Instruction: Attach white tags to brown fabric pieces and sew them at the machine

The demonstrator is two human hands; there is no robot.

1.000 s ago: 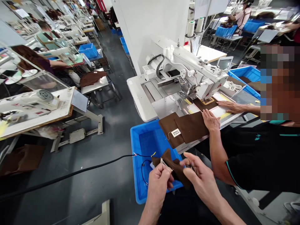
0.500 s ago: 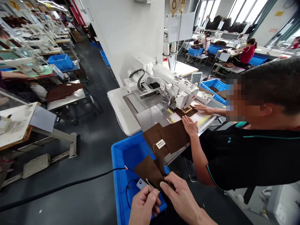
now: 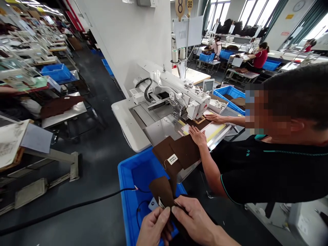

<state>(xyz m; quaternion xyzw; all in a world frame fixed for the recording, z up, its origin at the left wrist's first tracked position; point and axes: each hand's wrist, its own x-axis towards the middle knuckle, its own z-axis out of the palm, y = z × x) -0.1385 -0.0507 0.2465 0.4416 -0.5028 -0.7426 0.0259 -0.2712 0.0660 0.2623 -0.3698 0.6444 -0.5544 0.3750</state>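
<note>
On the head feed I have the 2 hands close together, low in view. The left hand is closed in a pinch on the brown fabric piece. The right hand grips the same piece just beside it; whether its fingers hold anything else, I cannot tell. The piece bends upward beyond the fingertips, above a blue bin, with a white label just past the left thumb.

Down in the bin I make out a pale device, partly hidden. A black cable runs in from the left over the rim.

Farther out, 2 brown panels overlap at the table's edge, 1 bearing a tag reading "BIMBA Y LOLA". A co-worker in a black shirt has 1 hand at the panels, the other near the white sewing machine. Behind it stand 2 thread cones.
</note>
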